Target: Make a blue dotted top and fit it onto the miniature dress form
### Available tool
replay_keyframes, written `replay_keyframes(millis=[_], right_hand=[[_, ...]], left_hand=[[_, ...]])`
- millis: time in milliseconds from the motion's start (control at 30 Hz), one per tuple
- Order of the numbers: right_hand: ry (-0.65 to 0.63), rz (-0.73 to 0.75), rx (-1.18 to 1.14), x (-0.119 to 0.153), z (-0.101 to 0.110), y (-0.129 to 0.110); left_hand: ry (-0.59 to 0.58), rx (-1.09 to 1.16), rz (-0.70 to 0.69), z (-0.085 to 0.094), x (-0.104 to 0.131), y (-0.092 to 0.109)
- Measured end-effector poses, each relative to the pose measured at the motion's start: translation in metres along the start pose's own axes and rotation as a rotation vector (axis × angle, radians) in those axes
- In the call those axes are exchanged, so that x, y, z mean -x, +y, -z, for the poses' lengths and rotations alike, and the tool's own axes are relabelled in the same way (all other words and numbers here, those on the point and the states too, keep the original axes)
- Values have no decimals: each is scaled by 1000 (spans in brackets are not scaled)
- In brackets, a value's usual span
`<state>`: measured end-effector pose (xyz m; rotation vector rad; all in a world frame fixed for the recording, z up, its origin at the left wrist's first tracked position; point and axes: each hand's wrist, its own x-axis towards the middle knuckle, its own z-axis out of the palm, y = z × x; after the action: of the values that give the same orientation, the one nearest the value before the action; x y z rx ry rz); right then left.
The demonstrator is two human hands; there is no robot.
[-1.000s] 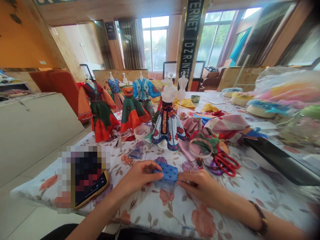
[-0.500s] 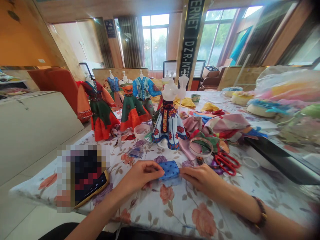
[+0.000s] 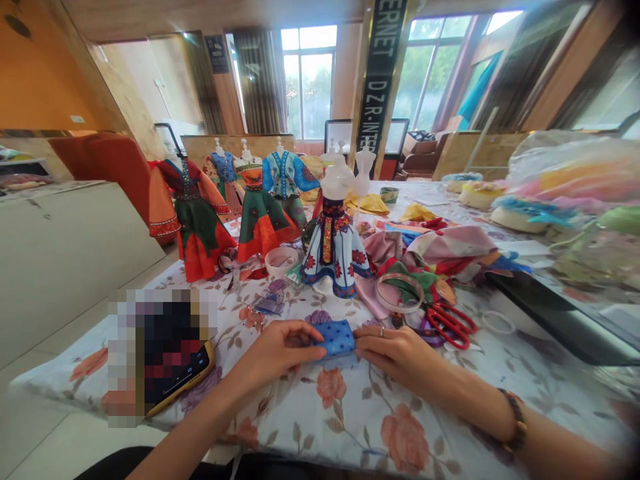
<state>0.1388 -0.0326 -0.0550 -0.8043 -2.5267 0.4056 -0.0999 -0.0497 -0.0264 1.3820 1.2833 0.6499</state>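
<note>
A small folded piece of blue patterned fabric (image 3: 336, 339) lies between my two hands, just above or on the floral tablecloth. My left hand (image 3: 284, 347) pinches its left end between thumb and fingers. At its right end, the fingertips of my right hand (image 3: 395, 347), a ring on one finger, close on the edge. Behind the fabric stands a small white dress form (image 3: 336, 180) wearing a white, red and blue dress (image 3: 332, 250). Red-handled scissors (image 3: 451, 325) and a roll of tape (image 3: 399, 293) rest beyond my right hand.
Several more dressed mini forms stand at the back left, one in an orange and green gown (image 3: 193, 220). A phone (image 3: 187, 377) lies left. Fabric scraps (image 3: 445, 250) are heaped at the right, near a black flat object (image 3: 555, 317). Plastic bags (image 3: 575, 167) fill the far right.
My right hand has rolled slightly, so its ring now shows, and its fingers sit at the fabric's right edge. The whole view has shifted a little; the fabric stays between both hands.
</note>
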Motion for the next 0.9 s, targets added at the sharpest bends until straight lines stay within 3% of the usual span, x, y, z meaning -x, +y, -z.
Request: replay_keyframes(millis=[300, 567, 767, 900], right_hand=[[84, 99, 73, -2, -1, -1], [238, 108, -39, -3, -3, 0], [225, 137, -39, -1, -1, 1], [193, 160, -41, 1, -3, 5]], left_hand=[[-54, -2, 11, 2, -1, 1], [-48, 16, 9, 2, 0, 3], [-76, 24, 7, 2, 1, 3], [-52, -34, -67, 2, 0, 0]])
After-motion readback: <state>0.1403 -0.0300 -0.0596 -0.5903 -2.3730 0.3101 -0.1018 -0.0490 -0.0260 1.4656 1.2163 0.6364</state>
